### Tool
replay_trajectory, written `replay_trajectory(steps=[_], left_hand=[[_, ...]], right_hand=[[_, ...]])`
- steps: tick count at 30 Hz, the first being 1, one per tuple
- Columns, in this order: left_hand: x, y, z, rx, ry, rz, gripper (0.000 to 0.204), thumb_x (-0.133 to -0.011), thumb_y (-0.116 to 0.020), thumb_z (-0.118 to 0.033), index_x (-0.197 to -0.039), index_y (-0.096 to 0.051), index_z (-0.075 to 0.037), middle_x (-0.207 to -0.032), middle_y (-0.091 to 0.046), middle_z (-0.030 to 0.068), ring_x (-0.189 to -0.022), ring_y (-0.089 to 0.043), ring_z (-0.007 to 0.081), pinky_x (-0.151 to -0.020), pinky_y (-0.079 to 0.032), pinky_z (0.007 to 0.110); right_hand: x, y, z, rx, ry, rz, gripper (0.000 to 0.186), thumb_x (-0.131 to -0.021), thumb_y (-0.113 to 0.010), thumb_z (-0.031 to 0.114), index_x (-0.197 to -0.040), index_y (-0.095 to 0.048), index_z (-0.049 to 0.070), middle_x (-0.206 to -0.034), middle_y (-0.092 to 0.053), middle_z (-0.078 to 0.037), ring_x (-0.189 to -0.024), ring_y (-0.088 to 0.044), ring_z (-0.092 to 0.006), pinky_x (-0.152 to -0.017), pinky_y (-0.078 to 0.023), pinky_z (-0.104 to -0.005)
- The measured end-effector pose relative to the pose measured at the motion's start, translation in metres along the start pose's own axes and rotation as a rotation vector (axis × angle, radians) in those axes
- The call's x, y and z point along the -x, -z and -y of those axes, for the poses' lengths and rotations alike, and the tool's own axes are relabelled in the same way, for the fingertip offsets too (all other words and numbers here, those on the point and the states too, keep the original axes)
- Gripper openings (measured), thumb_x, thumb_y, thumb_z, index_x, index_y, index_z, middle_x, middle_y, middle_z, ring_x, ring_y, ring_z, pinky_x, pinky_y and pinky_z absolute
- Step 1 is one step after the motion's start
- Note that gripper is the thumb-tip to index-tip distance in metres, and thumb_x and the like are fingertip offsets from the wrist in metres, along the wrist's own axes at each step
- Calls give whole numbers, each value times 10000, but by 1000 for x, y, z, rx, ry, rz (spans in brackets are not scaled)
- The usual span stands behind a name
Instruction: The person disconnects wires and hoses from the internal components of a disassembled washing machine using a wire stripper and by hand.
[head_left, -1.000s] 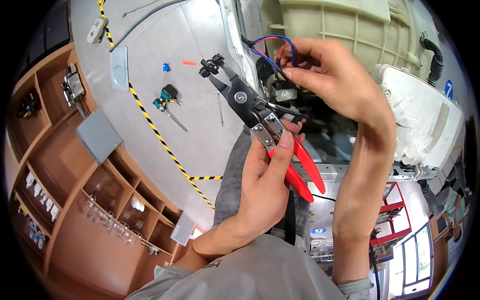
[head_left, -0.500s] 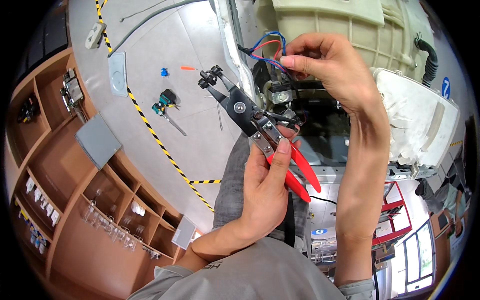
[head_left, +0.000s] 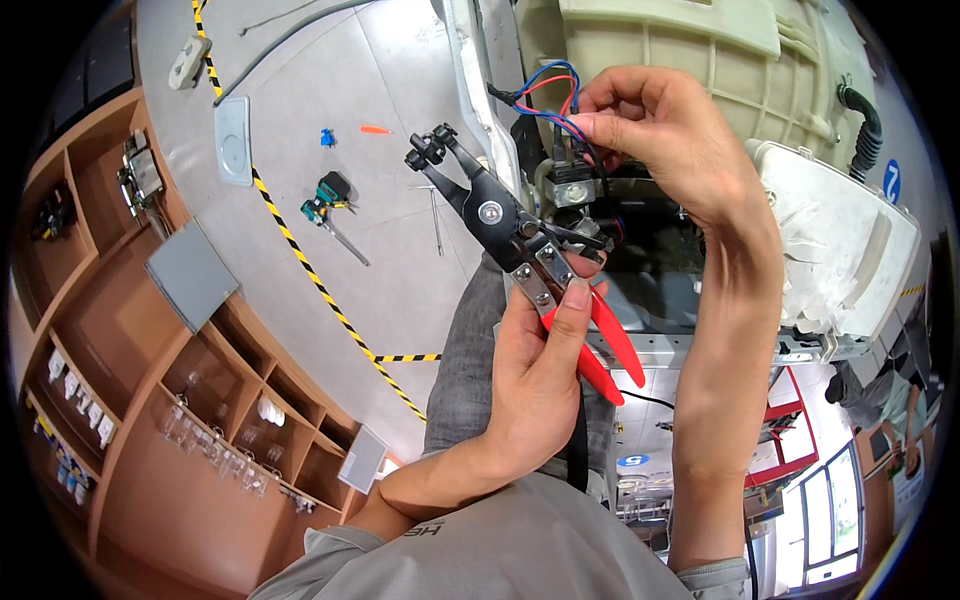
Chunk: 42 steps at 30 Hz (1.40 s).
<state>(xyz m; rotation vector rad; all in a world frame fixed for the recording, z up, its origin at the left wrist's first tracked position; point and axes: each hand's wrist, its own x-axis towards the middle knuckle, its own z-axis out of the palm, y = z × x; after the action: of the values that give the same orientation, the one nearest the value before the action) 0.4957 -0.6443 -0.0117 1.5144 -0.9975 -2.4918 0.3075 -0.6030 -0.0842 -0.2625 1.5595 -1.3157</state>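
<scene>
My left hand (head_left: 545, 365) is closed round hose clamp pliers (head_left: 490, 212) with black jaws and red handles. Their jaw tips point up and left, away from the machine, and touch nothing. With thumb and fingers together, my right hand (head_left: 665, 135) pinches a bundle of blue and red wires (head_left: 550, 85). The wires loop out from a dark sleeve at the machine's metal frame edge (head_left: 470, 90). Below that hand sits a small metal-and-black part (head_left: 573, 190) with dark leads. My right fingertips partly hide where the wires run on.
A cream plastic tub (head_left: 670, 50) and a white box-shaped part (head_left: 845, 250) fill the machine side. On the floor lie a cordless drill (head_left: 328, 200), an orange-handled tool (head_left: 376, 129) and a small blue piece (head_left: 327, 137). Wooden shelves (head_left: 130, 300) stand at left.
Both hands keep their holds. The pliers have shifted slightly right in the picture, and the right hand's grip on the wires sits a little further right. The floor items shift slightly with the view.
</scene>
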Motion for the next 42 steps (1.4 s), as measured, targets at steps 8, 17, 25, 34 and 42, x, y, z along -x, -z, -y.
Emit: replay_trajectory(steps=[8, 17, 25, 34, 42], left_hand=[[-1, -1, 2, -6, -49, 13, 271, -1014, -510, -170, -1242, -496, -23, -1207, -553, 69, -1222, -537, 240, -1075, -412, 425], [0, -2, 1, -8, -21, 3, 272, -1015, -510, -173, -1244, -497, -27, -1210, -552, 69, -1232, -530, 237, -1074, -409, 423], [-1, -2, 3, 5, -25, 5, 278, -1015, -512, -180, -1245, -492, -25, -1222, -541, 73, -1252, -514, 251, -1077, -402, 427], [-1, -1, 2, 0, -14, 11, 280, -1014, -511, -174, -1246, -483, -19, -1240, -520, 79, -1270, -498, 275, -1083, -399, 434], [-1, -2, 1, -1, -16, 7, 285, -1013, -516, -181, -1246, -486, -19, -1239, -524, 80, -1268, -499, 279, -1083, -400, 434]], right_hand=[[-3, -2, -4, -34, 11, -50, 160, -884, -671, 105, -944, -647, -42, -770, -659, -50, -674, -592, -100, -630, -495, -248], [-6, 0, -5, -13, -5, -4, 172, -891, -668, 129, -949, -652, -32, -740, -632, -32, -633, -544, -84, -584, -451, -238], [-8, 0, -8, -26, -13, 5, 193, -890, -675, 147, -954, -655, -33, -737, -630, -24, -623, -533, -78, -575, -435, -238], [-5, 0, -5, 34, -3, 26, 171, -943, -616, 194, -927, -632, 24, -760, -605, 18, -683, -542, -55, -614, -432, -222], [-6, 3, -6, 51, 2, 52, 169, -945, -610, 189, -941, -635, 22, -768, -609, 18, -697, -546, -52, -620, -432, -218]])
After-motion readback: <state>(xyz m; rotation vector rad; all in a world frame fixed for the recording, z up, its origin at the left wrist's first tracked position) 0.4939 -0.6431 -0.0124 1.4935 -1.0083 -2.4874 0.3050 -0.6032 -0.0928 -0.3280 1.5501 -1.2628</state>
